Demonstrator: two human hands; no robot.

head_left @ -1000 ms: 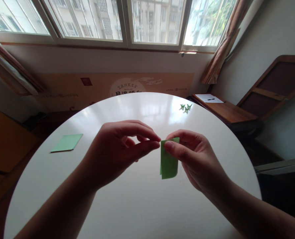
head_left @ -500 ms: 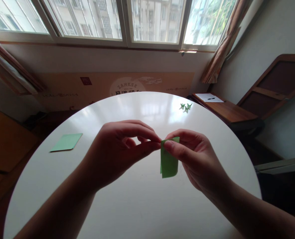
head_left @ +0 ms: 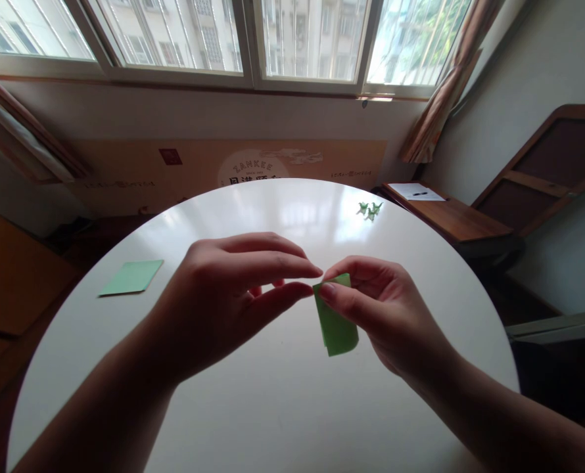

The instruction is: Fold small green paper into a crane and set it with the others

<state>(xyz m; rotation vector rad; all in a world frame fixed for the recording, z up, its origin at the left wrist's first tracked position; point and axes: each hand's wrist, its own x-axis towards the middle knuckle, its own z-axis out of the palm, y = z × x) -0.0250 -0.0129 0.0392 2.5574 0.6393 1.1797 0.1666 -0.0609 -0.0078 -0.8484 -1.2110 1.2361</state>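
Observation:
A folded green sheet of paper (head_left: 340, 328) hangs in the air over the white table, pinched near its top edge between the thumb and fingers of my right hand (head_left: 388, 302). Its lower end points down, slightly tilted. To its left, my left hand (head_left: 233, 289) is open, with a gap between thumb and index finger. The left thumb tip is at the paper's upper left corner; whether it touches I cannot tell. The left index tip is close to the right fingertips. Part of the sheet lies hidden behind my right thumb.
On the round white table (head_left: 273, 420), a pad of light green paper (head_left: 131, 278) lies at the left. Several small green folded paper pieces (head_left: 369, 209) sit at the far right. Beyond the table's edge is a wooden desk (head_left: 474, 220) bearing a white sheet (head_left: 411, 190) and a pen.
My left thumb and index finger have parted from their pinch at the paper's edge. The green paper has tilted, its lower end swinging slightly right, still in my right hand.

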